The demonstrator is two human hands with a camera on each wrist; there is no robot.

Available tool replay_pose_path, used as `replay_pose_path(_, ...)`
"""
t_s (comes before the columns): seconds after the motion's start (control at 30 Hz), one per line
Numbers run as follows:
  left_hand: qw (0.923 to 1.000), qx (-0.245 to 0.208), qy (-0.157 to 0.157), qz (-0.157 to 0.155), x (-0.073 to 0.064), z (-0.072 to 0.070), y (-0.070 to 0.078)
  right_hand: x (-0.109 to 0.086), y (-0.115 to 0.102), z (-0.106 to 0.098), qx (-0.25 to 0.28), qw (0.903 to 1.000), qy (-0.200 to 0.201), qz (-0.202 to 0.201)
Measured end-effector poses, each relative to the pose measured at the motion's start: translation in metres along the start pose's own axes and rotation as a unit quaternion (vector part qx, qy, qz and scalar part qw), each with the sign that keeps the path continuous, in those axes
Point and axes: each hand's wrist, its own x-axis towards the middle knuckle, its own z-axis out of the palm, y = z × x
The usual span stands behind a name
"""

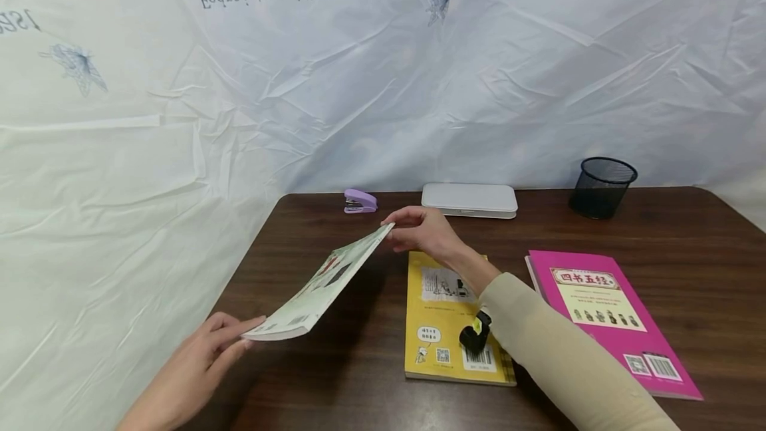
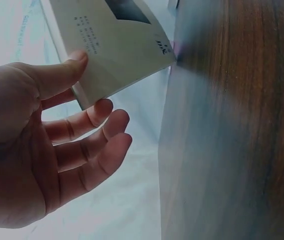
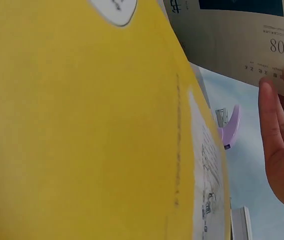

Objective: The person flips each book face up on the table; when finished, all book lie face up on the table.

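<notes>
A thin pale-covered book [image 1: 326, 288] is held in the air above the left part of the table, tilted with its far right corner higher. My left hand [image 1: 200, 358] pinches its near left corner; in the left wrist view the thumb [image 2: 64, 75] presses on the cover while the other fingers sit below. My right hand [image 1: 427, 235] pinches the far right corner between thumb and fingers, and the right wrist view shows the fingertips on the cover [image 3: 236, 45]. Beneath the right forearm lies a yellow book [image 1: 439, 324], partly hidden by the sleeve and a black wrist strap.
A magenta book [image 1: 610, 318] lies on the dark wooden table [image 1: 335, 391] at the right. Along the back stand a purple stapler [image 1: 360, 201], a white flat case [image 1: 469, 199] and a black mesh pen holder [image 1: 601, 188]. White sheeting [image 1: 371, 85] hangs behind.
</notes>
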Motion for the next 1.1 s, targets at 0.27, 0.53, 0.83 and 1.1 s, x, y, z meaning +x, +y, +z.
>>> replay_pose_path(0.27,0.9983,-0.047,0.031,-0.014,0.003,-0.001,0.001,-0.002,-0.004,0.003,0.01,0.9992,0.019,-0.032)
replay_pose_path(0.53,0.9907,-0.103,0.081,-0.037,0.005,-0.004,0.008,-0.004,-0.01,0.007,0.003,0.998,0.036,-0.051)
replay_pose_path(0.83,0.9857,-0.073,0.15,-0.025,0.01,-0.008,0.015,-0.003,-0.015,0.009,-0.003,0.9967,0.057,-0.058)
replay_pose_path(1.1,0.9831,-0.056,0.174,-0.001,0.014,-0.013,0.022,-0.003,-0.019,0.01,-0.001,0.9962,0.059,-0.065)
